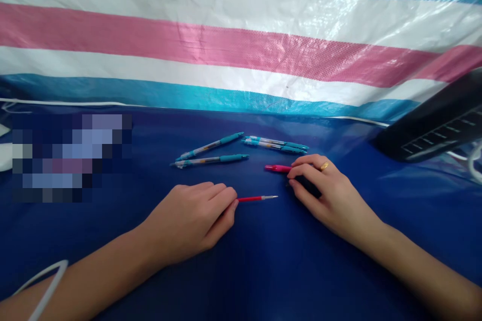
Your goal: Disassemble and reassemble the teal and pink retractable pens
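My left hand (192, 220) rests on the dark blue cloth (244, 271), fingers pinched on a thin red pen refill (256, 198) whose metal tip points right. My right hand (327, 190), with a gold ring on one finger, is curled over a pink pen barrel (276, 168) that sticks out to the left from under its fingers. The refill's tip and the right hand's fingers are a short gap apart. Beyond the hands lie several teal pens: two to the left (211, 153) and a pair side by side (276, 144).
A striped teal, white and pink plastic sheet (241, 50) hangs behind the table. A black keyboard (437, 125) juts in at the right edge. A white cable (47, 286) crosses my left forearm. A blurred patch lies at the left.
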The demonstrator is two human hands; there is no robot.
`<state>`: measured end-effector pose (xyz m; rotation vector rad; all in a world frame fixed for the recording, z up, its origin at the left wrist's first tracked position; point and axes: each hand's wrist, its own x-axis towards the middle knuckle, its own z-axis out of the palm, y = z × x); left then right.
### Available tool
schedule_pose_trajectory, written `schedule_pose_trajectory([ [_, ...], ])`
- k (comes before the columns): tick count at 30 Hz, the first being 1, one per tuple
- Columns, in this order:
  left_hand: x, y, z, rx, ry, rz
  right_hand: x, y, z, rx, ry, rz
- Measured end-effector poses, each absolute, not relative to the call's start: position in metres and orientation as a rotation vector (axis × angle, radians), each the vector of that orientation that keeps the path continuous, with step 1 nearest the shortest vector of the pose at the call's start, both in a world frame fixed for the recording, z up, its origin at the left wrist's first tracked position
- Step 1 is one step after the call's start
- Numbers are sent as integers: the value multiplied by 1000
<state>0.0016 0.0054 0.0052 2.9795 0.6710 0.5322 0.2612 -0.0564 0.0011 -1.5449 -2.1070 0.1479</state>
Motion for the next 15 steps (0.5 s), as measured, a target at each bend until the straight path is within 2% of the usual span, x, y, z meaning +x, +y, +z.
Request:
schedule_pose_trajectory([
  [15, 1, 6, 4, 3002, 659, 567, 254, -64, 4, -1468, -2215, 47],
])
